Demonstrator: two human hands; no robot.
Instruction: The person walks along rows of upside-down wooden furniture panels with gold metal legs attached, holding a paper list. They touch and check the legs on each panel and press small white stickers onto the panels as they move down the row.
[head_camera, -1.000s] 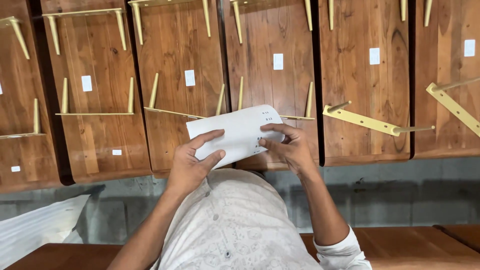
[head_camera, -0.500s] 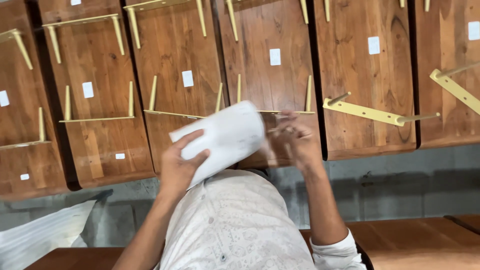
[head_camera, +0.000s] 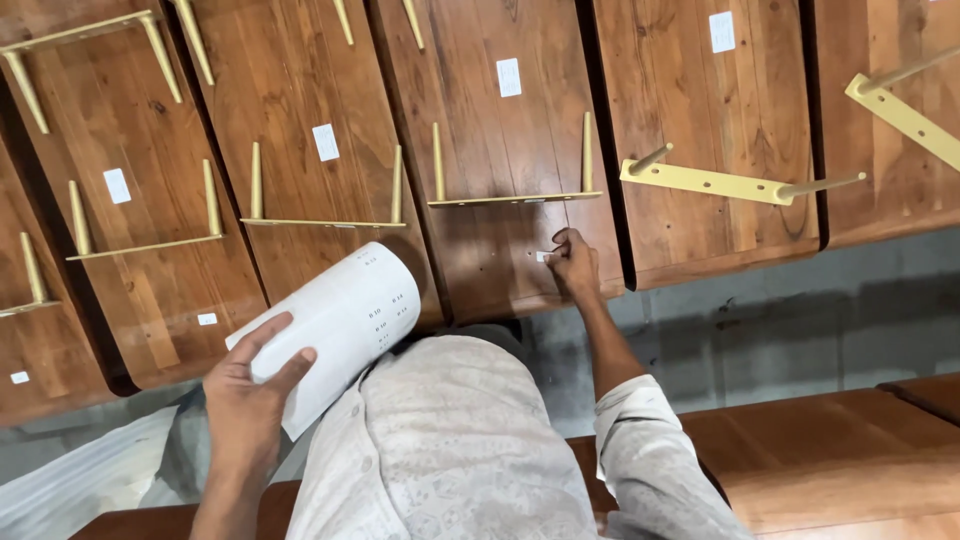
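My left hand grips a curled white sheet of small stickers, held low and to the left over my light patterned shirt. My right hand reaches forward with its fingertips pressed on a small white sticker at the lower edge of a dark wooden panel. That panel carries a gold metal bracket with two upright legs and another white label higher up.
Several similar wooden panels lean side by side, each with gold brackets and white labels. A loose gold bracket sticks out from the panel to the right. Grey concrete floor lies below, and a wooden surface at the lower right.
Both hands held the sheet together a second ago. My right hand has left it and moved forward onto the wooden panel, while my left hand lowered the sheet to the left.
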